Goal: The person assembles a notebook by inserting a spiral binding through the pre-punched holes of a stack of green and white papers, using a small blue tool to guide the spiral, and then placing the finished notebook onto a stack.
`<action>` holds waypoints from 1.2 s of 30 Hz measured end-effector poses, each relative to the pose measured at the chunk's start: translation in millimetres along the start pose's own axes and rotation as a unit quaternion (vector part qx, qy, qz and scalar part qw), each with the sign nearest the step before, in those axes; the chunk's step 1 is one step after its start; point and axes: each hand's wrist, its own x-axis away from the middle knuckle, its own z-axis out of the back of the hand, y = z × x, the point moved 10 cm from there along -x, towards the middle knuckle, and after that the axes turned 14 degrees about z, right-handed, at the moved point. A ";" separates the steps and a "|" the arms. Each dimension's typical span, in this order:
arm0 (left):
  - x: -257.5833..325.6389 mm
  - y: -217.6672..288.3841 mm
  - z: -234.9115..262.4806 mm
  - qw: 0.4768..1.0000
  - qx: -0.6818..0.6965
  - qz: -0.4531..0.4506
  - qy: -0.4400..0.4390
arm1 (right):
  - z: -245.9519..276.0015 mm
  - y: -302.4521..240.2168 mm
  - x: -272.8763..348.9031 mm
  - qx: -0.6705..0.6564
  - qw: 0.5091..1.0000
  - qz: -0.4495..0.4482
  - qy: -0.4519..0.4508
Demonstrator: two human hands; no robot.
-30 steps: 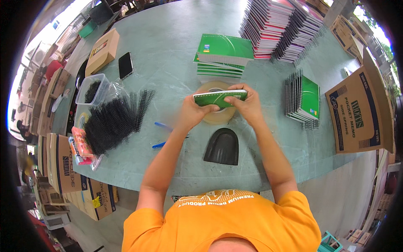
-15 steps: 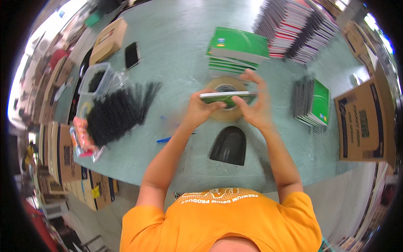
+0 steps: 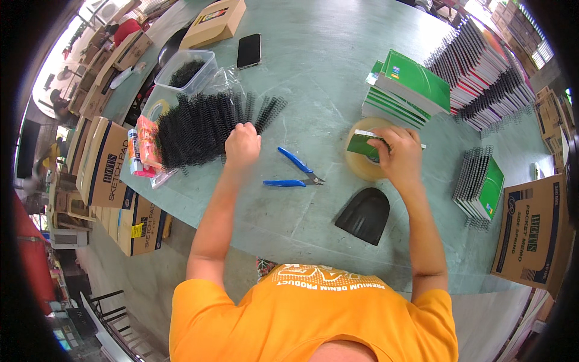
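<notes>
My right hand [image 3: 400, 155] pinches a small green notepad [image 3: 362, 143], holding it on edge above a roll of clear tape [image 3: 363, 167]. No coil shows along the notepad's visible part; my fingers cover the rest. At the left, the closed fingers of my left hand [image 3: 242, 145] meet the near end of a black spiral binding coil [image 3: 249, 107], beside a heap of such coils [image 3: 196, 130]. Between my arms lie blue-handled cutting pliers [image 3: 294, 169], their handles spread. A dark, round-topped moulded piece [image 3: 365, 216] rests near the table edge.
Green pads [image 3: 416, 81] are stacked beyond the tape. Coil-bound green notebooks [image 3: 479, 184] stand at the right, with tall notebook stacks [image 3: 476, 69] behind. A cardboard box [image 3: 534, 232] sits at the right edge. A clear plastic tub [image 3: 187, 71] and a phone [image 3: 249, 50] are far left.
My left hand has let go of the notepad and moved left to the coils. My right hand keeps the notepad over the tape roll. The view has shifted, uncovering the pliers.
</notes>
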 end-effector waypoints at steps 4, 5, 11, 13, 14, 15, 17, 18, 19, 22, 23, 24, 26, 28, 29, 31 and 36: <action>-8.0 1.7 28.1 0.995 0.095 0.012 0.039 | 8.8 9.1 -12.0 0.014 1.000 -0.019 -0.013; -7.4 5.3 22.9 0.999 0.051 0.000 -0.003 | 12.2 9.8 -14.0 0.017 1.000 -0.020 -0.011; -8.6 0.1 24.5 1.000 -0.013 -0.022 0.002 | -11.8 21.6 -6.3 -0.033 0.995 -0.075 -0.057; -8.2 6.4 38.9 0.999 -0.026 -0.018 0.011 | -11.4 22.5 -6.2 -0.031 0.996 -0.072 -0.047; -8.9 7.6 49.0 0.999 0.015 -0.018 0.029 | -9.8 22.1 -8.5 -0.030 0.997 -0.065 -0.041; -9.9 7.9 57.9 0.997 0.056 -0.018 0.046 | -9.1 21.1 -9.7 -0.039 0.997 -0.057 -0.042; -8.4 9.9 89.7 0.979 0.189 -0.001 0.072 | -10.0 18.2 -12.3 -0.061 0.996 -0.041 -0.045; -6.1 15.9 107.9 0.963 0.260 0.004 0.076 | -11.0 19.3 -11.8 -0.061 0.996 -0.044 -0.048; -11.6 15.8 110.1 0.946 0.318 0.010 0.059 | -12.2 20.7 -11.3 -0.060 0.996 -0.047 -0.051; -23.9 26.3 129.1 0.846 0.532 -0.025 0.024 | -14.1 17.9 -13.3 -0.059 0.996 -0.045 -0.059; -24.1 34.9 135.1 0.795 0.605 -0.047 0.014 | -14.2 18.2 -13.7 -0.056 0.996 -0.044 -0.061; -22.4 51.8 128.5 0.797 0.601 -0.047 -0.032 | -15.9 20.3 -13.0 -0.061 0.994 -0.053 -0.073; -3.7 96.9 102.3 0.809 0.564 -0.051 -0.156 | -16.6 23.7 -11.8 -0.070 0.990 -0.071 -0.095; 33.1 143.1 59.9 0.842 0.468 -0.110 -0.244 | -16.6 24.8 -13.1 -0.062 0.993 -0.064 -0.075; 49.9 159.9 40.2 0.864 0.405 -0.165 -0.251 | -16.2 22.9 -15.0 -0.059 0.994 -0.058 -0.065; 57.4 166.4 44.9 0.852 0.454 -0.170 -0.198 | -14.7 21.3 -15.6 -0.067 0.994 -0.055 -0.072; 50.7 163.3 62.2 0.852 0.485 -0.158 -0.116 | -15.7 25.1 -13.2 -0.061 0.994 -0.065 -0.066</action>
